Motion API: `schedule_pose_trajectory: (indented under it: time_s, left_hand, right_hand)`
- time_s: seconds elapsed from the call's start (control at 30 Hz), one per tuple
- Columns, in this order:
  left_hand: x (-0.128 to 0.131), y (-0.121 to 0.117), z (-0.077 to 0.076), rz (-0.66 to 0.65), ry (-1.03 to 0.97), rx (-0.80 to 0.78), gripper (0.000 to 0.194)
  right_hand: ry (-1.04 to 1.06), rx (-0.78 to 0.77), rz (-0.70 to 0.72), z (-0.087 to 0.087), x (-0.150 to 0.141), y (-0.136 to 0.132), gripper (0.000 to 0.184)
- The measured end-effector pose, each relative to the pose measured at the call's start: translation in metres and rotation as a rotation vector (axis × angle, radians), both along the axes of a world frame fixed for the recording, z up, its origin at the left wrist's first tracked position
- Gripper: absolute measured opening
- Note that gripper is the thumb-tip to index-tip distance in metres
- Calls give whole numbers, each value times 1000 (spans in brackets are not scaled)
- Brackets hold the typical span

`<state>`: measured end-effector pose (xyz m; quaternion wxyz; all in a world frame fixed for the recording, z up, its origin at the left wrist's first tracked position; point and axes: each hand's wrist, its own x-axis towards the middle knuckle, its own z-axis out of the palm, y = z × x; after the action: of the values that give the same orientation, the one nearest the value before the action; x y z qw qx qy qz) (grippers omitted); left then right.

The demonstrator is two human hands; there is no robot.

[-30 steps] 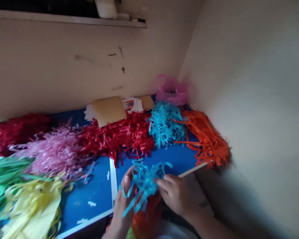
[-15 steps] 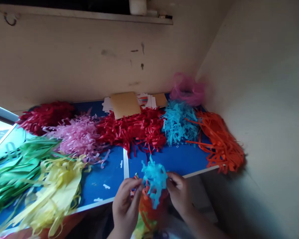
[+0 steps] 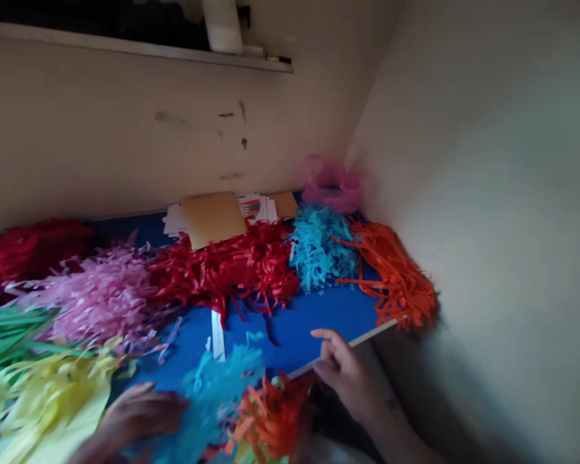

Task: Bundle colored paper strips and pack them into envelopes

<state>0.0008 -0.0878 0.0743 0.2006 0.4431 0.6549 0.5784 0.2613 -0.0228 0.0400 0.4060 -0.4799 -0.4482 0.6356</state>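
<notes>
My left hand [image 3: 142, 412], smeared by motion, is low at the left of centre. Its fingers seem closed on a fringe of light blue paper strips [image 3: 217, 390], which is blurred too. On the right, my right hand [image 3: 341, 367] hovers near the table's front edge, index finger stretched out and thumb apart, with nothing visible in it. Between the hands, below the table edge, sits a bundle of orange paper strips [image 3: 270, 412] with yellow-green strips [image 3: 258, 454] under it. A small pale round tip shows at the top of this bundle.
On the blue table [image 3: 314, 322] lie piles of red [image 3: 251, 258], pink [image 3: 106, 290], green [image 3: 9, 341], yellow [image 3: 53, 393], blue [image 3: 321, 248] and orange strips [image 3: 396, 277]. Brown card [image 3: 212, 219] and a pink plastic bag [image 3: 331, 183] are at the back. A shelf [image 3: 125, 48] hangs above.
The blue fringe, earlier held between both hands above the orange bundle, has moved left and down with my left hand. My right hand has let go of it. The view has shifted right.
</notes>
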Motion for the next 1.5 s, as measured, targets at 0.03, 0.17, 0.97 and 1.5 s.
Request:
schedule_pose_trajectory:
  time_s: [0.03,0.17,0.97,1.5]
  left_hand:
    - [2,3,1,-109,28,-20,30]
    - [51,18,-1,-447,-171,-290,24]
    - [73,17,-21,-416,-334,-335,24]
    - [65,16,-15,-449,-368,-419,22]
  right_hand:
    - [48,-26,-36,4,3,3,32]
    - [246,-122,169,15,-13,6,43]
    - [-297,354,168,5,-38,1,15]
    - [-319,336,224,4,-34,5,16]
